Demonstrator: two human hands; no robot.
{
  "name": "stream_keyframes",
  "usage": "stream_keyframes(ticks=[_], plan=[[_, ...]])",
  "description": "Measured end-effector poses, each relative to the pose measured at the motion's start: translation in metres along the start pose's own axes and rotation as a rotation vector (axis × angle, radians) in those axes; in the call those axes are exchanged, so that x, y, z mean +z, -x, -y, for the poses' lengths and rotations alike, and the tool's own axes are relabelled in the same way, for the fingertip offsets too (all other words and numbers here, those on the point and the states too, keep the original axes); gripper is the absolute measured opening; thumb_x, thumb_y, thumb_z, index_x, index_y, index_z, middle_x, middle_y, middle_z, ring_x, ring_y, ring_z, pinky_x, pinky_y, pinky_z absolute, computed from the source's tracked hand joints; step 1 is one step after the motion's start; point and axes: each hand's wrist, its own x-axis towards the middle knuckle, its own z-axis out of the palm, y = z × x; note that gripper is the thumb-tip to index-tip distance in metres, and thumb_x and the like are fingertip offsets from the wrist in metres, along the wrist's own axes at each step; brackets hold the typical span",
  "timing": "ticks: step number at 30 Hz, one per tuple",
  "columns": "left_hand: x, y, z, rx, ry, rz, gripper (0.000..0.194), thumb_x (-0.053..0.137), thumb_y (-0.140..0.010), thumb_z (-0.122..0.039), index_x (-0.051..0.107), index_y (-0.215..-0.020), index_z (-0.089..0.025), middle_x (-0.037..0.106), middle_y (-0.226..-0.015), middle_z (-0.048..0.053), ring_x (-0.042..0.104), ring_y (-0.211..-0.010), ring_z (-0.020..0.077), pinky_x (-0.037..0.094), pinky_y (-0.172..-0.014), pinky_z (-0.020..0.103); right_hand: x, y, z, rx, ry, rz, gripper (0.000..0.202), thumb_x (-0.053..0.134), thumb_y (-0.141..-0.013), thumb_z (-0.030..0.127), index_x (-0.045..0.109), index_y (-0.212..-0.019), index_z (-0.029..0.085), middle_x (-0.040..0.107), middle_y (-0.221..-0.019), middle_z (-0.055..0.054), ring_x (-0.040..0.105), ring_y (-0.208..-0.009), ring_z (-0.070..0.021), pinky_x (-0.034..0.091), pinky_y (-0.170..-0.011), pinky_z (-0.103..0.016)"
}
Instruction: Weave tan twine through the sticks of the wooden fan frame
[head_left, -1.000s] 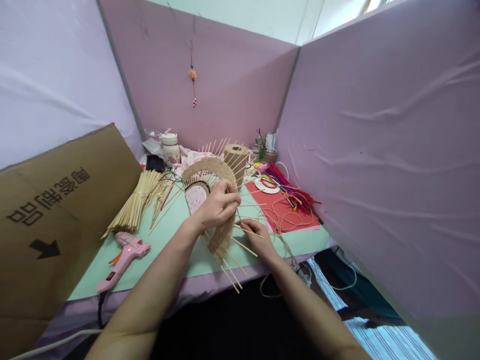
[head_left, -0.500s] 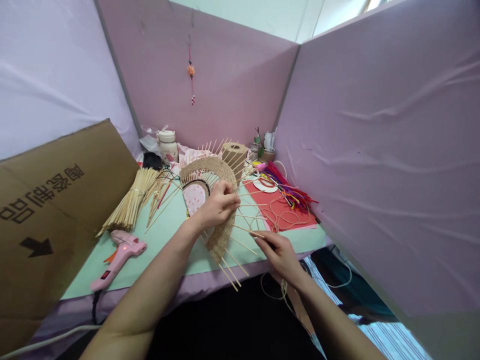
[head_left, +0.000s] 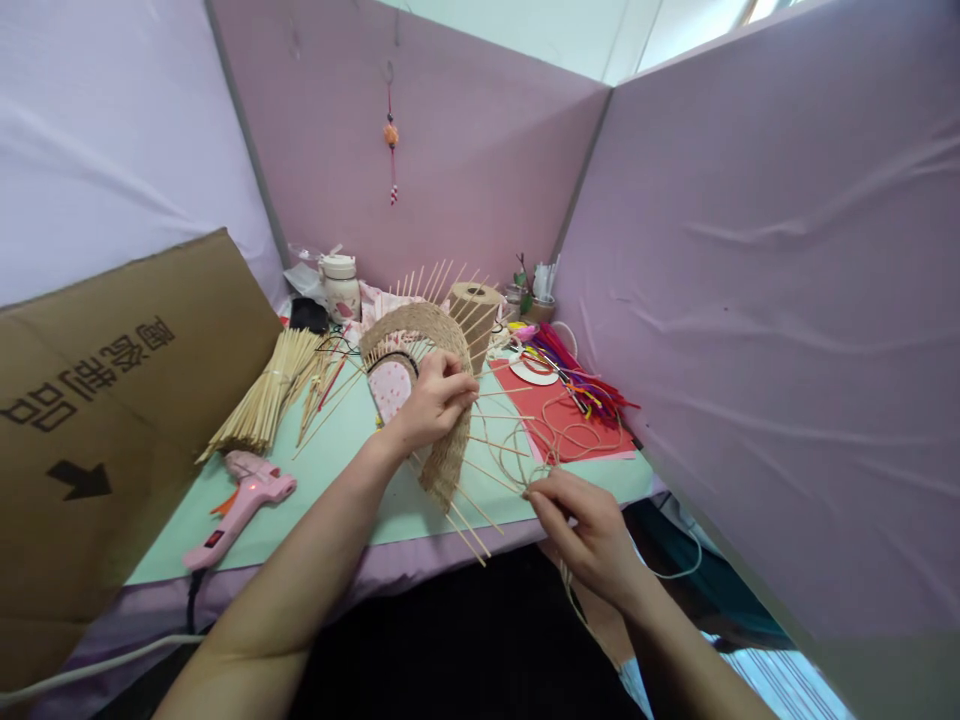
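A half-round woven fan (head_left: 450,458) is held tilted above the table, its thin sticks fanning outward past a band of twined cord. Its inner part is a pink spotted patch (head_left: 390,387) with a dark rim. My left hand (head_left: 437,395) is closed on the woven band near its right edge. Just right of the stick ends, my right hand (head_left: 574,510) pinches a thin twine (head_left: 517,437). Loops of this twine trail over the table, and a strand hangs below the hand.
On the left lie a bundle of sticks (head_left: 271,385) and a pink glue gun (head_left: 244,505), beside a cardboard sheet (head_left: 127,420). A brown roll (head_left: 484,305) and a lidded cup (head_left: 341,287) stand behind. Red paper (head_left: 551,400) with colored pipe cleaners (head_left: 585,375) lies right.
My right hand has moved right and slightly down, away from the stick ends, drawing the twine with it. My left hand keeps its hold on the fan. The view has shifted slightly.
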Motion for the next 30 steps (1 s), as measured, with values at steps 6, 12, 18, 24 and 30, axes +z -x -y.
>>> stream_keyframes(ticks=[6, 12, 18, 24, 30], plan=[[-0.019, -0.010, -0.011, -0.017, 0.054, -0.190, 0.013, 0.053, -0.089, -0.025, 0.062, -0.081, -0.020, 0.041, -0.091, 0.004, 0.046, -0.092, 0.0193, 0.042, -0.091, 0.039, 0.041, -0.027, -0.026, 0.354, -0.383, 0.045, 0.029, 0.059, -0.085, 0.043, 0.064, -0.070, 0.018, 0.056, -0.064, 0.000, 0.048, -0.061, -0.0139, 0.037, -0.058, -0.025], [-0.029, -0.024, -0.023, -0.016, 0.036, -0.299, 0.015, 0.053, -0.091, -0.026, 0.062, -0.080, -0.020, 0.041, -0.090, 0.004, 0.045, -0.095, 0.0203, 0.042, -0.094, 0.040, 0.081, -0.059, -0.021, 0.306, -0.618, 0.071, 0.031, 0.057, -0.086, 0.046, 0.068, -0.078, 0.019, 0.057, -0.070, -0.001, 0.050, -0.065, -0.0142, 0.040, -0.060, -0.024], [-0.018, -0.032, -0.016, -0.047, 0.036, -0.465, 0.013, 0.056, -0.090, -0.026, 0.060, -0.079, -0.020, 0.042, -0.090, 0.004, 0.047, -0.094, 0.0196, 0.044, -0.090, 0.037, 0.091, -0.032, -0.049, 0.116, -0.390, -0.250, 0.044, 0.055, -0.091, 0.033, 0.056, -0.133, 0.022, 0.064, -0.082, -0.003, 0.057, -0.068, -0.0137, 0.050, -0.069, -0.026], [-0.006, -0.035, -0.014, -0.054, 0.025, -0.520, 0.013, 0.057, -0.090, -0.026, 0.062, -0.079, -0.020, 0.042, -0.091, 0.004, 0.048, -0.093, 0.0184, 0.043, -0.090, 0.035, 0.097, -0.029, -0.059, -0.004, -0.356, -0.418, 0.033, 0.062, -0.087, 0.030, 0.068, -0.118, 0.020, 0.073, -0.105, -0.010, 0.069, -0.094, -0.0213, 0.057, -0.082, -0.033], [-0.018, -0.028, -0.009, -0.011, -0.004, -0.449, 0.017, 0.053, -0.094, -0.030, 0.068, -0.093, -0.022, 0.045, -0.096, 0.005, 0.049, -0.098, 0.0185, 0.044, -0.093, 0.035, 0.099, -0.041, -0.050, -0.064, -0.333, -0.540, 0.024, 0.059, -0.090, 0.025, 0.073, -0.109, 0.021, 0.076, -0.103, -0.009, 0.072, -0.095, -0.0224, 0.059, -0.086, -0.037]])
